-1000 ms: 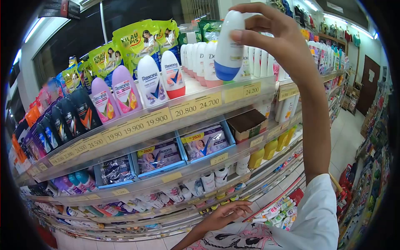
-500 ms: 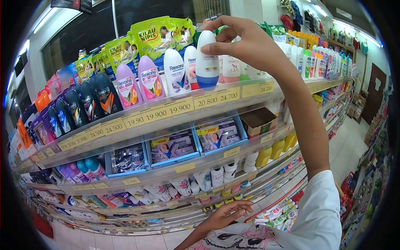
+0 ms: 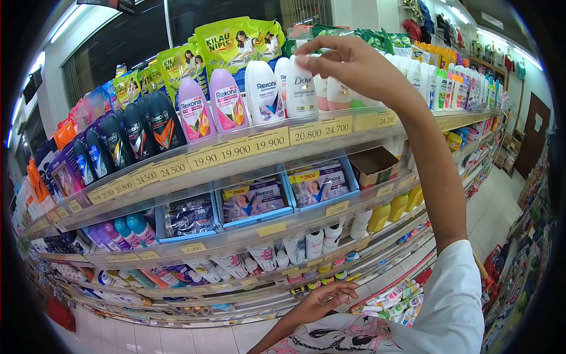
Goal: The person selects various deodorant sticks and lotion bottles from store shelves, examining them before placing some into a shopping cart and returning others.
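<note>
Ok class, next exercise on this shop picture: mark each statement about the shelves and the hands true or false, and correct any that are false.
1. The right hand is at the top of the white Dove bottle. True.
2. The left hand holds a bottle. False: it is held low, with nothing visible in it.
3. The two purple Rexona bottles stand between the dark bottles and the white Rexona bottle. True.
4. The Kilau Nipis pouches are in front of the Rexona bottles. False: they are behind them.
5. The brown box is to the left of the blue trays. False: it is to their right.
</note>
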### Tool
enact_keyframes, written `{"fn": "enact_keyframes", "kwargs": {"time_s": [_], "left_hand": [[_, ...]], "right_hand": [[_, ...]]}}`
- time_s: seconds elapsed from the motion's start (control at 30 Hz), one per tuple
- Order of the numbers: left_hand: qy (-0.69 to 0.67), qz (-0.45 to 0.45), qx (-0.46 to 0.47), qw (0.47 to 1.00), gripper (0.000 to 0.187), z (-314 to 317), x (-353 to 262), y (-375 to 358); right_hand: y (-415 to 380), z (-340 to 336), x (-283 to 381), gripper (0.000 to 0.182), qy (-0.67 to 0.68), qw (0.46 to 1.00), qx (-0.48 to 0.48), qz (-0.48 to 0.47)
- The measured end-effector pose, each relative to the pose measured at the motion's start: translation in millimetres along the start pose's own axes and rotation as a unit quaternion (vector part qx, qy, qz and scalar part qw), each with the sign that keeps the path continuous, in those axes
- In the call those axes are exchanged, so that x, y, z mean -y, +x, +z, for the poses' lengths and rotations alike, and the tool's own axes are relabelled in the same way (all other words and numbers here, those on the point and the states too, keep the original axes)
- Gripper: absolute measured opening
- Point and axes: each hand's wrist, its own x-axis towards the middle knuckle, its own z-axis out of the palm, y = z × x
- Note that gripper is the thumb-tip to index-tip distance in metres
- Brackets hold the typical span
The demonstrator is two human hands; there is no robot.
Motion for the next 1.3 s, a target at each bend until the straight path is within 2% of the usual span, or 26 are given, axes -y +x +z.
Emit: {"fn": "enact_keyframes", "kwargs": {"time_s": [0.1, 0.37, 0.43, 0.7, 0.9, 0.93, 1.03, 1.07, 1.17, 1.3], "left_hand": [[0.000, -0.011, 0.004, 1.000, 0.039, -1.0, 1.8, -1.4], [-0.012, -0.017, 0.009, 1.000, 0.039, -2.3, 2.9, -3.7], [-0.018, -0.018, 0.007, 1.000, 0.039, -1.8, 4.3, -3.4], [-0.009, -0.022, 0.008, 1.000, 0.038, -3.6, 4.8, -6.3], [-0.007, -0.021, 0.000, 1.000, 0.038, -5.9, 4.2, -9.8], [-0.004, -0.022, -0.002, 1.000, 0.038, -5.9, 4.5, -10.6], [-0.001, -0.031, -0.001, 1.000, 0.039, -6.5, 1.8, -10.8], [-0.001, -0.031, 0.000, 1.000, 0.039, -6.4, 2.1, -11.1], [0.000, -0.030, 0.002, 1.000, 0.039, -6.6, 3.8, -9.5], [0.003, -0.033, 0.008, 0.999, 0.038, -7.3, 5.1, -11.2]], "right_hand": [[2.9, -6.8, -7.8, 0.046, 0.024, 0.999, -0.034, -0.029], [2.1, -15.0, 1.1, 0.047, -0.033, 0.995, -0.074, -0.063], [1.1, -9.5, 7.5, 0.047, -0.072, 0.995, -0.041, -0.059], [4.9, 4.9, 8.5, 0.052, -0.053, 0.997, 0.021, -0.045], [10.6, -20.4, 5.3, 0.047, -0.074, 0.997, 0.000, -0.038], [11.9, -26.6, 5.2, 0.035, -0.087, 0.996, 0.014, -0.027], [10.1, -35.7, 5.4, 0.035, -0.048, 0.998, 0.044, -0.017], [10.8, -33.0, 0.0, 0.035, -0.111, 0.994, 0.023, -0.003], [9.0, -26.7, -7.5, 0.042, -0.136, 0.991, 0.011, -0.013], [9.6, -17.9, -5.8, 0.041, -0.135, 0.991, 0.020, 0.001]]}}
